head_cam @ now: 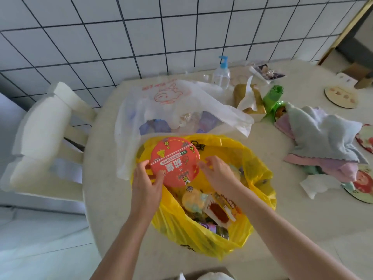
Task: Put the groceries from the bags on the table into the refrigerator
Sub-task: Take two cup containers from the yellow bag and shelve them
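The fingers of the left hand [146, 183] curl round the near-left rim of a red instant noodle bowl [175, 162], thumb on the printed lid and the other fingers under the edge, so the bowl is held tilted above the mouth of the yellow bag [256, 168]. The right hand [217, 174] is just beside the bowl's right edge with its fingers loosely bent and spread, holding nothing; whether its fingertips touch the bowl or the bag cannot be told. Below the bowl, inside the open yellow bag, lie a pale yellow packet [194, 201], a snack pack with a dark red picture [220, 211] and a dark jar with a purple lid [217, 230], all still in the bag. The yellow bag sits on the near part of the round pale surface [105, 178]. Touching its far side is a white plastic bag [161, 102] with a red drawing, slumped open, with bluish and purple packages dimly visible through it. Farther back stand a clear pump bottle with a blue top [222, 74], a brown tissue holder [247, 100] and a green bag [273, 98]. To the right lies a heap of folded cloths [323, 138], with round coasters [340, 97] near it. A white chair [46, 126] stands left of the surface, against a wall of white tiles [101, 33].
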Action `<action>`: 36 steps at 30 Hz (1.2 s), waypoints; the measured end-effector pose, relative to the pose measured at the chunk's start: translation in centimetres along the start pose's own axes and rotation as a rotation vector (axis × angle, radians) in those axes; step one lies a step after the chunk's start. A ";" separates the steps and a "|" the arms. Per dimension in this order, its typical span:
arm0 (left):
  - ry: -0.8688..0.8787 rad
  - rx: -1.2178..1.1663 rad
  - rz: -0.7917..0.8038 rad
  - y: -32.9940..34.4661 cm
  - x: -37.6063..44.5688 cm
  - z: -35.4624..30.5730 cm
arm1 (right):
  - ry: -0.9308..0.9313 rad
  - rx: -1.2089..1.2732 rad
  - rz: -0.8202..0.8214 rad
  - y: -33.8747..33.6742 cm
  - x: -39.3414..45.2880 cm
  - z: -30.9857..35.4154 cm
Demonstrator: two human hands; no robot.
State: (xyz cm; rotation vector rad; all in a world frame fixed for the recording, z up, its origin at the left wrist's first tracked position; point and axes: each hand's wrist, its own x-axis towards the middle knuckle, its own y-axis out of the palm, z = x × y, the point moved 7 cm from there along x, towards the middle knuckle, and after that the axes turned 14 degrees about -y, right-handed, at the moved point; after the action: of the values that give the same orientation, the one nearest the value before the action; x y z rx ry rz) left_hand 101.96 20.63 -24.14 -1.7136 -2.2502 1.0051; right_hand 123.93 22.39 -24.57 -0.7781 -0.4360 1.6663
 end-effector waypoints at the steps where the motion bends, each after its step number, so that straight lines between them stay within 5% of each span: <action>1: -0.015 0.020 0.004 0.3 0.3 0.1 | 0.017 0.025 0.030 0.3 0.9 0.0; 11: -0.080 0.053 0.127 2.5 0.4 -0.2 | 0.113 0.355 0.093 1.3 4.5 -0.3; 20: -0.075 0.001 0.247 6.4 -1.3 -1.8 | 0.243 0.343 0.049 -1.2 2.4 -4.4; 25: -0.417 -0.140 0.439 9.4 -1.2 0.8 | 0.218 0.231 0.057 -1.7 1.7 -6.2; 29: -0.678 -0.279 0.254 8.0 -0.3 4.3 | 0.247 0.152 0.062 -1.4 1.7 -7.4; 36: -0.678 -0.399 0.107 5.8 0.9 4.5 | 0.355 0.310 0.035 -0.1 2.2 -8.0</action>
State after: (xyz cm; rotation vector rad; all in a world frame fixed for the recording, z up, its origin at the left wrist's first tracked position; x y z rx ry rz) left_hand 104.14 20.29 -31.22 -1.8547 -2.9690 1.4070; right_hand 129.34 23.57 -30.74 -0.8286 0.0838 1.5388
